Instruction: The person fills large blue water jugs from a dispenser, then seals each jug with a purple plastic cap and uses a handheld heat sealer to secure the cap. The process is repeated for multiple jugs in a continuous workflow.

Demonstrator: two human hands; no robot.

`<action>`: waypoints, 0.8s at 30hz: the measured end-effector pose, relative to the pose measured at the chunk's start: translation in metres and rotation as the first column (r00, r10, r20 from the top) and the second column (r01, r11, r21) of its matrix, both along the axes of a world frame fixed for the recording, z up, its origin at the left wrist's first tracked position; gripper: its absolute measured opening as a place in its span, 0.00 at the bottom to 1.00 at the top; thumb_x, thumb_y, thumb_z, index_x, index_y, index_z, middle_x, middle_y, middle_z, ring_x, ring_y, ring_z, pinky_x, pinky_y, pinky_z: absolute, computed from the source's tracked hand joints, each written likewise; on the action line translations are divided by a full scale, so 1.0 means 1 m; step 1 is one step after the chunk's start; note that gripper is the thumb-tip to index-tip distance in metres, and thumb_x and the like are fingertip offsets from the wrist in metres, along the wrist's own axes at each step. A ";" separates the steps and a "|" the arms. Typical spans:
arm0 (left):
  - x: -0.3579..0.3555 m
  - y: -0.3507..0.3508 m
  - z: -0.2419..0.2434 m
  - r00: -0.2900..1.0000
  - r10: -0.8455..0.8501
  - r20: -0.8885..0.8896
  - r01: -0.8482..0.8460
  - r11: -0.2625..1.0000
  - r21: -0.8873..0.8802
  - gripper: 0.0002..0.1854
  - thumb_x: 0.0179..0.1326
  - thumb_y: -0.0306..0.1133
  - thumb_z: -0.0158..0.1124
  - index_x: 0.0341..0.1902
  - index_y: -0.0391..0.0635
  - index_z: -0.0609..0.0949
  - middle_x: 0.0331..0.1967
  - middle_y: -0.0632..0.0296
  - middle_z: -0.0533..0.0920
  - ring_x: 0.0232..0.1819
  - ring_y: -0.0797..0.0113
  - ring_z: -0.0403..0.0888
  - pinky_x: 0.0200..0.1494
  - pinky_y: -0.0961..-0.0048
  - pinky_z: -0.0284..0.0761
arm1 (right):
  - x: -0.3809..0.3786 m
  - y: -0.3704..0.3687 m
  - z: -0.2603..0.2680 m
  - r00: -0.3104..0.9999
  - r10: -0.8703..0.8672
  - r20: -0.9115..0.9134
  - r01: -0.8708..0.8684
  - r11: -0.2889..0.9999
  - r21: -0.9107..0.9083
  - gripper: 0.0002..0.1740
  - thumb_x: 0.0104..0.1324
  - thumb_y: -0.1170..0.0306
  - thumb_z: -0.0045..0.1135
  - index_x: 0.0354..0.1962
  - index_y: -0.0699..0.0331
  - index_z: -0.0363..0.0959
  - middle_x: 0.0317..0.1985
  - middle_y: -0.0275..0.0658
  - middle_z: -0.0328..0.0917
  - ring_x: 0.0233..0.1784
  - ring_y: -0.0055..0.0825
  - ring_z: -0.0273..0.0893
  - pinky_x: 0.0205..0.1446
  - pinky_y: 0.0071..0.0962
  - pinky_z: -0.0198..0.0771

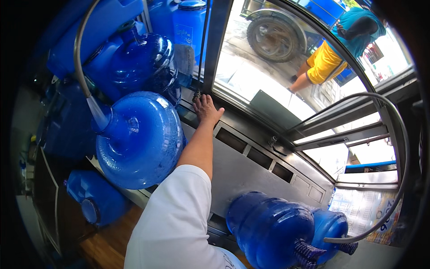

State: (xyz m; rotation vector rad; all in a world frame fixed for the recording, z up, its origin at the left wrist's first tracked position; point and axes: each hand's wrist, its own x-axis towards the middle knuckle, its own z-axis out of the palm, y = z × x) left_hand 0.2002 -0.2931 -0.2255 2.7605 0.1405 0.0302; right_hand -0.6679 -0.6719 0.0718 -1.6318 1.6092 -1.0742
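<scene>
My left hand [206, 109] reaches forward with its fingers spread, over the metal ledge [247, 131] by the window. Its fingertips lie close beside a small metal tap [197, 95]; I cannot tell if they touch it. Left of my forearm stands a round blue water jug [141, 141], with droplets or bubbles showing on its wall. A grey hose [80, 57] ends in a pale tube [97, 112] set in the jug's neck. Behind it is a darker blue round jug [141, 64]. My right hand is out of view.
Capped blue jugs [272, 228] lie at lower right, near a second hose [404, 161]. A blue container [95, 198] rests at lower left. Another metal tap [273, 141] sits farther along the ledge. Outside the window [235, 57] are a person [352, 37] and a wheel [273, 38].
</scene>
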 end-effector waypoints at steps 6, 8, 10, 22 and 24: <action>-0.011 -0.003 0.000 0.953 -0.115 -0.279 0.142 0.987 0.078 0.54 0.53 0.63 0.64 0.77 0.48 0.54 0.78 0.59 0.51 0.78 0.46 0.44 0.77 0.46 0.37 | -0.031 -0.013 -0.013 0.997 0.069 0.019 -0.068 0.996 -0.060 0.33 0.64 0.52 0.48 0.57 0.69 0.63 0.27 0.41 0.70 0.23 0.31 0.68 0.18 0.29 0.60; -0.012 -0.001 0.004 0.934 -0.139 -0.328 0.171 0.983 0.070 0.56 0.52 0.64 0.64 0.77 0.48 0.53 0.79 0.59 0.49 0.78 0.45 0.43 0.77 0.45 0.37 | -0.035 -0.011 -0.016 0.999 -0.054 0.002 0.054 0.998 0.034 0.33 0.64 0.52 0.50 0.58 0.68 0.62 0.30 0.42 0.71 0.25 0.31 0.69 0.20 0.29 0.61; -0.013 0.001 0.009 0.918 -0.161 -0.361 0.192 0.980 0.050 0.57 0.50 0.65 0.65 0.77 0.48 0.53 0.79 0.59 0.48 0.78 0.45 0.43 0.77 0.44 0.36 | -0.038 -0.005 -0.018 0.996 0.071 -0.060 -0.074 0.996 -0.040 0.33 0.63 0.53 0.51 0.59 0.68 0.62 0.35 0.44 0.71 0.28 0.32 0.70 0.23 0.31 0.64; -0.102 -0.017 0.071 0.906 -0.420 0.054 0.368 0.720 -0.589 0.60 0.48 0.75 0.61 0.71 0.35 0.63 0.71 0.39 0.61 0.73 0.47 0.59 0.74 0.60 0.55 | 0.000 0.023 -0.035 0.940 0.173 0.293 -0.090 0.956 -0.278 0.33 0.66 0.63 0.53 0.68 0.56 0.58 0.53 0.41 0.66 0.36 0.23 0.66 0.38 0.21 0.67; -0.145 -0.027 0.109 0.847 -0.496 0.190 0.435 0.443 -0.784 0.55 0.49 0.70 0.66 0.68 0.35 0.66 0.67 0.42 0.68 0.70 0.51 0.64 0.70 0.61 0.60 | -0.001 0.038 -0.031 0.859 0.141 0.492 -0.072 0.985 -0.156 0.34 0.65 0.61 0.55 0.67 0.57 0.59 0.54 0.40 0.67 0.38 0.24 0.67 0.38 0.24 0.69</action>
